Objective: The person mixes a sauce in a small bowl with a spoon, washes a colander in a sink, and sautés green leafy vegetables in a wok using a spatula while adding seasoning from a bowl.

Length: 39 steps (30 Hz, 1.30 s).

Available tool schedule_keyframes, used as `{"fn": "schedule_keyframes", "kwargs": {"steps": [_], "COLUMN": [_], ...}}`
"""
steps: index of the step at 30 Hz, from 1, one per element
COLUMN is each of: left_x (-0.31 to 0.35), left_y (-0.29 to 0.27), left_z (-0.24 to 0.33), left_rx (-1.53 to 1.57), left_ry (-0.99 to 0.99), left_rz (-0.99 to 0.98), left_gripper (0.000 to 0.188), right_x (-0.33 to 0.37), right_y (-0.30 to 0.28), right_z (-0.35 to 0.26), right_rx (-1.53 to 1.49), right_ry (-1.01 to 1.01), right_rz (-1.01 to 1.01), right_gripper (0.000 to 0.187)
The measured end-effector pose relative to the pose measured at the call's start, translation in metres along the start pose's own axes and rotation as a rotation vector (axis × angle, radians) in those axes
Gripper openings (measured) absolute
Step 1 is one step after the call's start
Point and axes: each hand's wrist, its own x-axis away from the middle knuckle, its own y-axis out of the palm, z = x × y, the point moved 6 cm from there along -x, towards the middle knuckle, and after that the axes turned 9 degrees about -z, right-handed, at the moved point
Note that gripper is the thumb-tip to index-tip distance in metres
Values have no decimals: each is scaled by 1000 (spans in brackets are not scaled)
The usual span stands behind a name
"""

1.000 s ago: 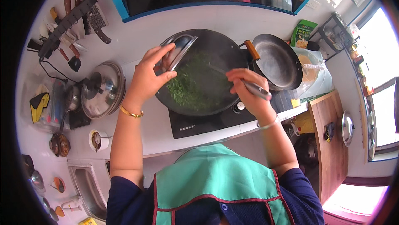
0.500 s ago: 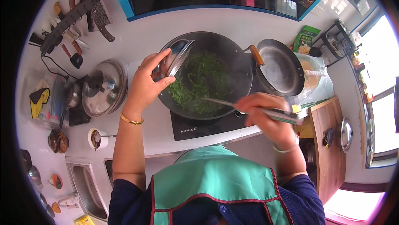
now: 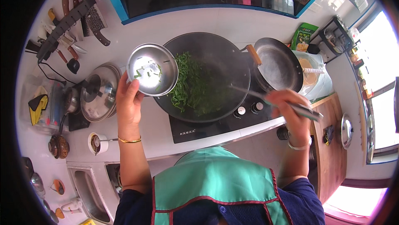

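Note:
My left hand (image 3: 129,96) grips the rim of a shiny metal bowl (image 3: 152,69), tilted so that its inside shows a few bits of chopped greens stuck to it. The bowl overlaps the left edge of a large dark wok (image 3: 212,44). Chopped greens (image 3: 187,84) lie heaped in the wok's left and middle part, with steam over them. In my right hand (image 3: 291,108), fingers closed, is the handle of a long metal spatula (image 3: 253,94). Its front end reaches into the right side of the wok, where haze blurs it. Under the wok sits a black cooktop (image 3: 195,133) with two knobs.
Right of the wok stands a second pan (image 3: 277,65) with a wooden handle. A lidded pot (image 3: 99,94) and a white cup (image 3: 98,143) are on the left counter. Knives hang on a wall rack (image 3: 66,25). A metal sink (image 3: 89,194) lies at the lower left.
The bowl has turned from tipped over the greens to inside-up and moved left. My right hand and spatula have shifted right, and the greens now sit more to the left.

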Motion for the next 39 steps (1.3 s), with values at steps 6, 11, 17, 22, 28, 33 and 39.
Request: {"fn": "schedule_keyframes", "kwargs": {"steps": [6, 11, 17, 22, 28, 33, 39], "left_x": [1, 6, 15, 18, 12, 4, 7], "left_y": [7, 10, -9, -16, 1, 6, -6], "left_z": [2, 13, 15, 17, 13, 2, -4], "left_rx": [58, 79, 91, 97, 71, 67, 78], "left_ry": [-21, 18, 35, 57, 23, -4, 4], "left_rz": [-48, -18, -25, -14, -41, -30, 7], "left_gripper": [50, 50, 50, 50, 50, 49, 50], "right_x": [-35, -88, -42, 5, -64, -62, 13], "right_y": [54, 81, 63, 4, 54, 108, 55], "right_z": [21, 42, 26, -3, 58, 46, -30], "right_rx": [-34, -213, -116, 41, -199, -288, -45], "right_ry": [-74, -194, -2, -81, -96, -144, -207], "right_rz": [-87, 72, -117, -130, 202, -64, -220], "right_gripper": [13, 10, 18, 16, 13, 13, 15]}}
